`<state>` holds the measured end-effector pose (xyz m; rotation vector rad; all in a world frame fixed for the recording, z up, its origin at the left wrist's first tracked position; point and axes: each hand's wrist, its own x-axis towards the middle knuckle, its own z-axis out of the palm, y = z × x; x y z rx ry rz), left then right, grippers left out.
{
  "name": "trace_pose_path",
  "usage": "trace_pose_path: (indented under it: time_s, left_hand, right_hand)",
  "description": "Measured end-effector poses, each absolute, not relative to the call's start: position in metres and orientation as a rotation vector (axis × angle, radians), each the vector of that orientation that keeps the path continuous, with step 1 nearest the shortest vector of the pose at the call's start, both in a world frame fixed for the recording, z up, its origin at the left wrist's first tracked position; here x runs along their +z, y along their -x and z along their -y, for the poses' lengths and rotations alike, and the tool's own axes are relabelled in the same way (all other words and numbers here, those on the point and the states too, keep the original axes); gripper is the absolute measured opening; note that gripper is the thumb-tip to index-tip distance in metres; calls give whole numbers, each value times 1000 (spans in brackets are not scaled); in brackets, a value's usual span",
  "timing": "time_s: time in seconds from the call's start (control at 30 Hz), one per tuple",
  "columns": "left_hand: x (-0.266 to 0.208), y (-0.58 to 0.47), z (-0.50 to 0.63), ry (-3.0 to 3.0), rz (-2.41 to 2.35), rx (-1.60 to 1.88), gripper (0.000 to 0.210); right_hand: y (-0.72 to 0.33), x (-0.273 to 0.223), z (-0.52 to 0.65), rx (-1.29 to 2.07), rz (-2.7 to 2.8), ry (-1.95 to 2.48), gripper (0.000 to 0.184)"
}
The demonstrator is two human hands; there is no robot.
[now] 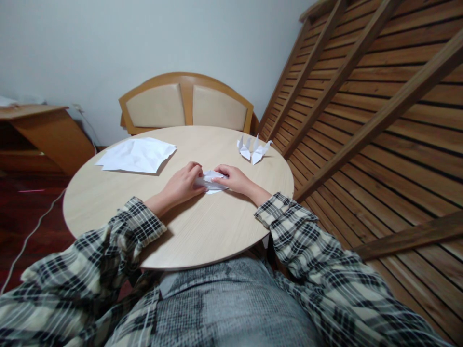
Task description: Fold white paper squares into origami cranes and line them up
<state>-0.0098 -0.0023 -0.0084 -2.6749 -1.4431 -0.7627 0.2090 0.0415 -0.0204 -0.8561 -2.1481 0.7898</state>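
Note:
A small folded piece of white paper [213,182] lies at the middle of the round table [173,241], between my two hands. My left hand [183,183] grips its left end, fingers curled over the paper. On the other side, my right hand [235,180] pinches the right part, thumb on top. The fingers hide both ends of the paper, so its exact folded shape cannot be made out. Beyond my right hand stand two white origami cranes, a left crane [244,148] and a right crane [260,152], close together.
White paper sheets [139,153] lie at the table's left. A chair back [188,103] rises behind the table. Wooden slats [361,120] lean close along the right side. A wooden desk [50,130] stands at far left, with a white cable [31,236] on the floor.

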Motion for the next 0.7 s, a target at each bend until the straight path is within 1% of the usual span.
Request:
trace_pose_path:
  time_s: [0.13, 0.17, 0.23, 0.33, 0.43, 0.5, 0.6, 0.63, 0.7]
  left_hand:
    - [-10, 8, 5, 2658, 1567, -793, 61]
    - [-9, 7, 5, 2659, 1565, -775, 65]
    - [-8, 6, 5, 2656, 1525, -738, 65]
    - [-7, 6, 5, 2610, 1455, -738, 56]
    - [-4, 6, 4, 2552, 1462, -738, 49]
    - [-3, 8, 3, 2534, 1496, -728, 36]
    - [-3, 10, 0, 2511, 1509, -762, 13]
    - [-3, 11, -1, 2503, 1486, -774, 9]
    - [-4, 13, -3, 2487, 1416, -781, 8]
  right_hand:
    - [-210, -20, -42, 753, 2165, 838, 16]
    - [-210, -21, -43, 744, 2161, 829, 16]
    - [-210, -22, -43, 732, 2154, 807, 16]
    - [-209, -22, -42, 729, 2138, 765, 15]
    - [-208, -20, -41, 681, 2107, 747, 10]
    - [-207, -18, -41, 612, 2097, 742, 7]
    - [-206, -15, -42, 508, 2116, 734, 9]
    - [-206, -15, -43, 481, 2117, 728, 10]
    - [-207, -14, -43, 446, 2100, 714, 8]
